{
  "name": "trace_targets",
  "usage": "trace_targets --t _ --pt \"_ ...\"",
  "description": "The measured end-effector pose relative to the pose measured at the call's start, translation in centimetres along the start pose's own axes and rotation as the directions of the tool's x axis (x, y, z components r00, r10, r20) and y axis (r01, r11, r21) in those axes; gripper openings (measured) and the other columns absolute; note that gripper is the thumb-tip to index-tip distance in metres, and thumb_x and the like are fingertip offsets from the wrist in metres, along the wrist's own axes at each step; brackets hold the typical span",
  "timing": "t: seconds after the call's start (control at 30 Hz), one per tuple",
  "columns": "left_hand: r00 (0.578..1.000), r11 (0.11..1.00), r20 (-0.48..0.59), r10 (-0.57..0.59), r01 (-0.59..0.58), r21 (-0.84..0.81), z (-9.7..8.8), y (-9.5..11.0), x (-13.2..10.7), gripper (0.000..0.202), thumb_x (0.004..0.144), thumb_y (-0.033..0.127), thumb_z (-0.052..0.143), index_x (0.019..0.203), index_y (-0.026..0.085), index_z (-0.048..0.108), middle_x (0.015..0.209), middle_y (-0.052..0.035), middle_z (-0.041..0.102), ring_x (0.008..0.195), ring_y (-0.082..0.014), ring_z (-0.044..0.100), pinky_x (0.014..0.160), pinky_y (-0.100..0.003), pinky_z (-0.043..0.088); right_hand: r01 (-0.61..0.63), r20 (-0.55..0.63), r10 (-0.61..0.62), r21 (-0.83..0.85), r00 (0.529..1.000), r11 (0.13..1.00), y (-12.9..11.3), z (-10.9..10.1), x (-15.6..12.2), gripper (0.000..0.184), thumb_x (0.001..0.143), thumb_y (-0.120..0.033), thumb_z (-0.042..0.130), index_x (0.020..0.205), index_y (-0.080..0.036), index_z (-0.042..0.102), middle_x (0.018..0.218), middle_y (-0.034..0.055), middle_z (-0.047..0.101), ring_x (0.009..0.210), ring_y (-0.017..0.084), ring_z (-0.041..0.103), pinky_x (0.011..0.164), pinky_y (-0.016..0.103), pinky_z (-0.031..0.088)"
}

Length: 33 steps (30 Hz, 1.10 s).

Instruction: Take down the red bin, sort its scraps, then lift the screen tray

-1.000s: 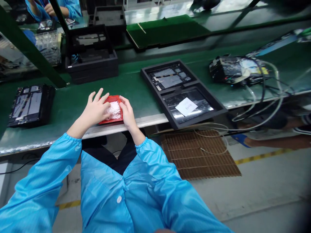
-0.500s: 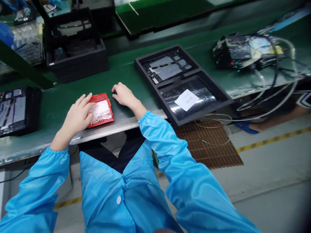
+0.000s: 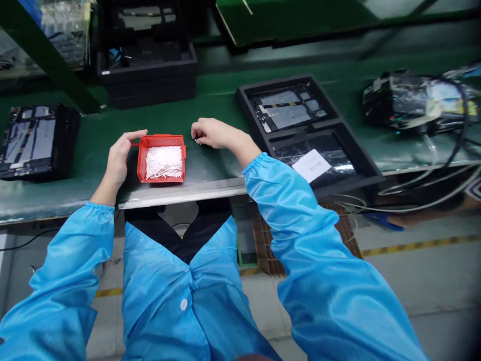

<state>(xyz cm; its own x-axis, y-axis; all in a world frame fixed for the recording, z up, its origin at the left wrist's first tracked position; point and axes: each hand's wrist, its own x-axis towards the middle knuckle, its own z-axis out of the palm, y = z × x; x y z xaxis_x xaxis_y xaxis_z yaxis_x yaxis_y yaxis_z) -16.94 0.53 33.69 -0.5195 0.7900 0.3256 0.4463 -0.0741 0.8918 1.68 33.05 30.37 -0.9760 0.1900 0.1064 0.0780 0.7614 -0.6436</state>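
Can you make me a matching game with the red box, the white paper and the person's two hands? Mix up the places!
Things:
1. Red box
2. White paper
3. Left hand
4. Right hand

Places:
A. Between the red box and the black tray
B. Between the two hands
C. At the red box's left side
D. In the black tray's nearer compartment

Pairs: 1-B, 2-D, 3-C, 4-A

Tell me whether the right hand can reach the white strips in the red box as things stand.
Likely yes: the right hand is just right of the red box, the white strips lie uncovered inside, and the left hand is at the box's left side, out of the way.
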Motion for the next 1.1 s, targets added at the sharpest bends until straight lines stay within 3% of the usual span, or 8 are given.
trace_targets --t 0.3,0.43,0.57,0.7,0.8,0.87,0.97,1.1 --pt "0.991 0.980 -0.071 -0.112 0.098 -0.172 0.0 -3.3 -0.4 0.067 0.108 0.080 0.042 0.118 0.024 0.078 0.132 -0.0103 0.082 0.131 -0.0298 0.077 0.104 -0.041 0.064 -0.062 0.045 0.063 -0.029 0.997 0.998 -2.6 -0.6 -0.6 0.014 0.092 -0.029 0.079 0.090 -0.021 0.067 0.089 0.0050 0.071 0.082 0.021 0.061 0.086 0.039 0.053" --pt "0.993 0.984 -0.041 -0.107 0.100 -0.149 -0.2 -3.4 -0.7 0.060 0.107 0.072 0.047 0.123 0.024 0.078 0.137 -0.0107 0.082 0.131 -0.0285 0.077 0.103 -0.039 0.063 -0.028 -0.139 0.049 0.145 0.989 0.989 -6.0 -1.0 -1.5 0.018 0.094 -0.037 0.075 0.095 -0.021 0.066 0.091 0.0041 0.072 0.084 0.021 0.063 0.084 0.038 0.053" --pt "0.996 0.990 -0.013 -0.093 0.091 -0.113 -0.2 -2.9 -0.7 0.058 0.103 0.069 0.052 0.129 0.022 0.076 0.141 -0.0133 0.080 0.133 -0.0299 0.075 0.102 -0.039 0.063 0.121 -0.315 -0.020 0.302 0.949 0.946 -10.3 -0.4 -1.5 0.033 0.100 -0.055 0.076 0.103 -0.023 0.070 0.108 0.0085 0.076 0.104 0.026 0.069 0.098 0.043 0.058" --pt "0.994 0.993 -0.021 -0.107 0.106 -0.049 0.0 -2.7 -0.9 0.062 0.098 0.066 0.059 0.139 0.020 0.069 0.142 -0.0158 0.078 0.133 -0.0301 0.074 0.101 -0.038 0.063 0.136 -0.182 -0.115 0.105 0.976 0.985 -13.3 1.8 -1.0 0.020 0.102 -0.043 0.073 0.102 -0.023 0.076 0.122 0.0117 0.077 0.124 0.033 0.067 0.122 0.058 0.047" --pt "0.987 0.992 -0.115 -0.111 0.117 0.052 -0.1 -1.7 -2.1 0.056 0.101 0.057 0.059 0.143 0.020 0.066 0.132 -0.0142 0.079 0.120 -0.0264 0.076 0.099 -0.039 0.063 0.121 -0.136 -0.130 -0.075 0.982 0.990 -13.4 3.1 -1.2 0.015 0.103 -0.029 0.066 0.102 -0.024 0.080 0.134 0.0134 0.076 0.135 0.036 0.063 0.133 0.067 0.033" --pt "0.987 0.971 -0.159 -0.023 0.060 0.233 -0.1 -0.2 -3.4 0.049 0.105 0.049 0.057 0.143 0.020 0.068 0.128 -0.0128 0.079 0.116 -0.0258 0.074 0.104 -0.042 0.061 0.117 -0.176 -0.127 -0.069 0.976 0.991 -12.6 3.3 -1.5 0.020 0.105 -0.027 0.061 0.108 -0.024 0.080 0.136 0.0136 0.076 0.135 0.035 0.064 0.130 0.064 0.037" --pt "0.988 0.831 -0.002 0.156 -0.131 0.541 0.0 2.6 -4.9 0.040 0.109 0.042 0.056 0.138 0.022 0.076 0.141 -0.0145 0.076 0.135 -0.0330 0.067 0.119 -0.054 0.054 0.072 -0.209 -0.067 0.020 0.976 0.997 -11.2 3.3 -1.9 0.027 0.104 -0.029 0.061 0.125 -0.022 0.076 0.133 0.0146 0.076 0.123 0.033 0.068 0.114 0.053 0.054" --pt "0.959 0.686 0.249 0.136 -0.273 0.675 1.0 4.7 -4.2 0.029 0.106 0.030 0.064 0.124 0.023 0.086 0.166 -0.0149 0.065 0.165 -0.0430 0.046 0.129 -0.067 0.045 -0.074 -0.194 0.071 -0.004 0.978 0.997 -10.3 4.0 -1.9 0.025 0.102 -0.030 0.062 0.120 -0.019 0.075 0.119 0.0139 0.076 0.098 0.028 0.068 0.098 0.047 0.058"
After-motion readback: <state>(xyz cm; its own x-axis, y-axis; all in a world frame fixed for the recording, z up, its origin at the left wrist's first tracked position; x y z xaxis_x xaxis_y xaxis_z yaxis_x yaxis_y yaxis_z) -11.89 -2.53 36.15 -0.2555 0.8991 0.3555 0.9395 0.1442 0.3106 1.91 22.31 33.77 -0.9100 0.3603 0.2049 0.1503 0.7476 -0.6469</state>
